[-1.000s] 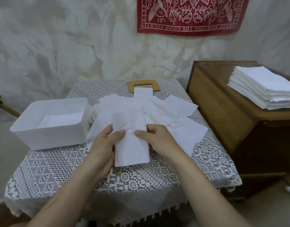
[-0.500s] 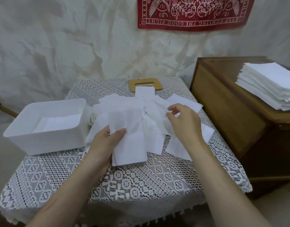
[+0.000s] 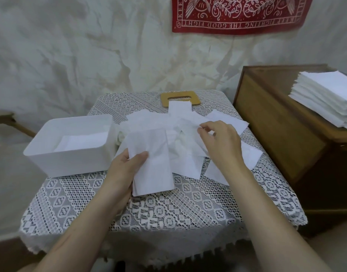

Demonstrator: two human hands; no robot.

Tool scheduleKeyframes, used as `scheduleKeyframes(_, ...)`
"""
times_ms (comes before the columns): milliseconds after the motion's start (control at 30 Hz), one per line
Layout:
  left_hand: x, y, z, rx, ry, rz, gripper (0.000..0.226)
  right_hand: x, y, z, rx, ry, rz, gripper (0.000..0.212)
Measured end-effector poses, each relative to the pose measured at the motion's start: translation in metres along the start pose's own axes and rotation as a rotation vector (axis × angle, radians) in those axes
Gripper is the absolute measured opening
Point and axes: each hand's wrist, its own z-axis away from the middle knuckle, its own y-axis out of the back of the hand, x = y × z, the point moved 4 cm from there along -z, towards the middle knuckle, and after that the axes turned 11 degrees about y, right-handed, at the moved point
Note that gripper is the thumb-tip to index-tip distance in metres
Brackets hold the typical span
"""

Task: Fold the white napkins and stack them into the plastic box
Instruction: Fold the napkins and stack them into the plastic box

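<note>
- Head view: our left grip (image 3: 125,167) held the folded napkin (image 3: 155,169); our right grip (image 3: 221,142) pinched a loose napkin (image 3: 190,130).
- We judged it best to lift one sheet only.

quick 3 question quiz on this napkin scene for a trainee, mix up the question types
1. True or false: the plastic box is empty.
2. The left hand grips: A) a folded napkin B) a spoon C) a cup
3. Fill in: the neat napkin stack sits on the wooden ____.
Key: 1 false, white napkins lie inside it; 2 A; 3 cabinet.
</note>
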Motion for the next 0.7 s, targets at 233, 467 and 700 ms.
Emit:
scheduleKeyframes(233, 0.006, 0.015, 0.007, 0.063, -0.023, -0.012, 0.025, -0.054, -0.001, 0.062, -0.395, 0.08, -0.109, 0.015)
scheduleKeyframes(467, 0.007, 0.022, 0.011, 0.071, -0.035, -0.07, 0.02, -0.037, -0.013, 0.065, -0.432, 0.08, 0.081, 0.038)
scheduleKeyframes(700, 0.009, 0.027, 0.009, 0.101, -0.028, -0.058, 0.016, -0.049, -0.009, 0.055, -0.317, 0.166, 0.015, 0.02)
